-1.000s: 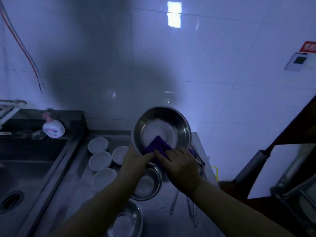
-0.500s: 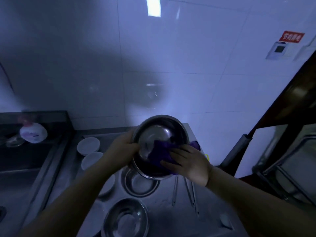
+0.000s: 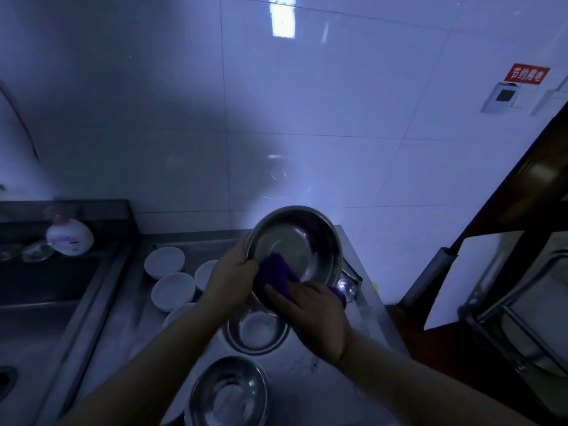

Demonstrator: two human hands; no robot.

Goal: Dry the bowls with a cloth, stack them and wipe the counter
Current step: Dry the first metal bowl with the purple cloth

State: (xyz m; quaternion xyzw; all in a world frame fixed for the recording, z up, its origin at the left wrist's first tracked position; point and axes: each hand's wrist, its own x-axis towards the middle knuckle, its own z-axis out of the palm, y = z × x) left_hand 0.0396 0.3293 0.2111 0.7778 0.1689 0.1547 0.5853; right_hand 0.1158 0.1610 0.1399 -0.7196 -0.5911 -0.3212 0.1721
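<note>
Head view: my left hand (image 3: 232,279) has its grip round the rim of a steel bowl (image 3: 293,247); my right hand (image 3: 310,312) presses a purple cloth (image 3: 275,273) inside. Below my grip, two steel bowls (image 3: 256,330) wait unstacked on the desk (image 3: 322,376); wiping remains.

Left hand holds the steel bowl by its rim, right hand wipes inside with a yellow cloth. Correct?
Not quite: the cloth is purple, not yellow, as the head view shows. The rest stands: the left hand holds the steel bowl by its rim and the right hand wipes inside.
</note>
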